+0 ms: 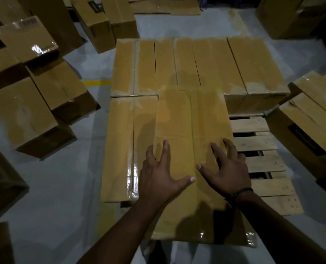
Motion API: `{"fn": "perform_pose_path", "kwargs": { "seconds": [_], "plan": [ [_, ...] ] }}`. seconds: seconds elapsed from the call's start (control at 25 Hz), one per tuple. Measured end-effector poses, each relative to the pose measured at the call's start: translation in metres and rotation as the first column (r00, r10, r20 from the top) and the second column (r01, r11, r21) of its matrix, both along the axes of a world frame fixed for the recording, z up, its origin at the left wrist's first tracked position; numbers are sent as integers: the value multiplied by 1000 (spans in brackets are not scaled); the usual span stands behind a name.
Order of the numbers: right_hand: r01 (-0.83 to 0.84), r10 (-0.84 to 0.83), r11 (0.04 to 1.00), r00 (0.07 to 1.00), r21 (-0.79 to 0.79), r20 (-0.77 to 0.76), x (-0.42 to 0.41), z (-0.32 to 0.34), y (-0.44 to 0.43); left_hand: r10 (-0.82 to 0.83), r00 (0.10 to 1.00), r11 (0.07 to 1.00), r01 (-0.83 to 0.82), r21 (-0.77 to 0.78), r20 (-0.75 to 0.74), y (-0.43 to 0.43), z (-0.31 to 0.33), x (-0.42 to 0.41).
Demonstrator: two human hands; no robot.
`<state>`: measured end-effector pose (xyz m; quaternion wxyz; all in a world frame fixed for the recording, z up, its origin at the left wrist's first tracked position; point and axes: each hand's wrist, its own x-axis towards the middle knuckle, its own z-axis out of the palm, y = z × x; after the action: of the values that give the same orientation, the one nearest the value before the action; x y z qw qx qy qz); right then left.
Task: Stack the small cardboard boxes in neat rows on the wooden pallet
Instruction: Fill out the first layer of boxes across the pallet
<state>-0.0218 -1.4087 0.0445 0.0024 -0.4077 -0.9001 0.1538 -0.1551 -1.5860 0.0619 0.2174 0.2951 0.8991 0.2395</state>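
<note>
Head view: wooden pallet [257, 143] (right slats [268, 187] showing) on pale grey floor [72, 187].

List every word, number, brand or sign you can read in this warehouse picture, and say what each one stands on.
No text can be read.
Pale label on the taped box at far left: print blurred, unreadable.
Dark label on the side of the right-hand box: too dark to read.
Dark strip on a rear box: too small to read.

Taped box [192, 119] atop pallet [261, 147], box rows [196, 63] behind
</note>
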Motion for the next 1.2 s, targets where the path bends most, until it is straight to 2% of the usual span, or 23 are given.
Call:
{"fn": "perform_pose_path", "kwargs": {
  "seconds": [0.12, 0.28, 0.56, 1.0, 1.2],
  "plan": [
    [12, -11, 1000, 1000, 24, -21, 7, -13, 22, -26, 1000, 1000, 26, -3, 15, 24, -8, 5],
    [23, -23, 999, 1000, -28, -11, 18, -40, 53, 0, 1000, 1000, 0, -8, 29, 53, -31, 13],
    [-87, 92, 990, 995, -111, 33, 9, -78, 97, 73, 996, 996, -70, -49, 57, 83, -67, 23],
    [-167, 170, 982, 985, -85, 24, -37, -143, 126, 141, 984, 988, -133, -77, 112, 105, -135, -15],
    [-230, 231, 973, 971, 19, -60, -39, -184, 120, 106, 992, 983, -95, -154, 66, 101, -171, -29]
  ]
}}
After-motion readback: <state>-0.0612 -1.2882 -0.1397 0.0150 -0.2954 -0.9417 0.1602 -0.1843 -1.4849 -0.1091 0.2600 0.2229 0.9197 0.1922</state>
